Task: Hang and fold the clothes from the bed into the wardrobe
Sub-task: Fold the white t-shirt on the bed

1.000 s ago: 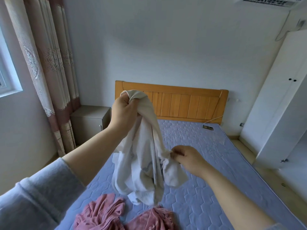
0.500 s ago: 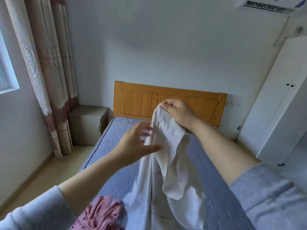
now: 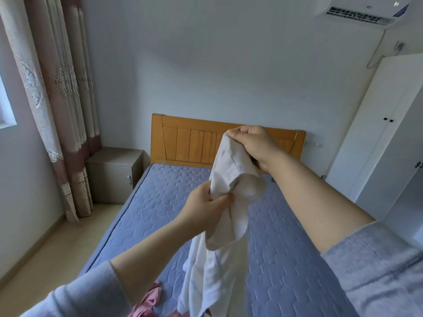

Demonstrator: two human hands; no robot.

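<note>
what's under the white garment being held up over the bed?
The white garment, gripped by the right hand and left hand, hangs over the blue mattress. Pink clothes lie below it at the near edge. The garment covers part of them, so their full extent is hidden.

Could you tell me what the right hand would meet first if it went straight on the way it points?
Probably the wooden headboard just beyond it; the right hand grips a white garment, and depth is unclear.

A pink garment (image 3: 148, 303) lies crumpled on the blue quilted bed (image 3: 286, 259).
</note>
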